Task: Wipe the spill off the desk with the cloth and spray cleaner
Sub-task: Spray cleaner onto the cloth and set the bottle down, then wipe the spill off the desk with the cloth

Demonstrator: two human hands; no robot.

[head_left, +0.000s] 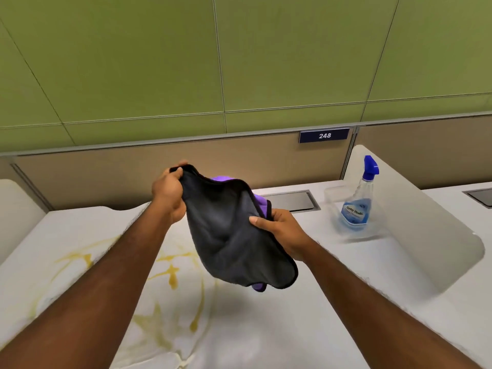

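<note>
A dark grey cloth [234, 230] with a purple underside hangs in the air above the white desk [306, 310], held by both hands. My left hand [169, 193] pinches its upper far corner and my right hand [282, 233] grips its right edge. A yellow spill [173, 278] streaks the desk's left and middle, partly hidden under my left forearm. The spray cleaner [358, 198], a clear bottle of blue liquid with a blue trigger head, stands upright at the back right, apart from both hands.
A white divider panel [415, 222] rises just right of the bottle. A metal cable hatch [290, 201] lies flush in the desk behind the cloth. A beige back partition carries a blue "248" sign [324, 135], below a green wall.
</note>
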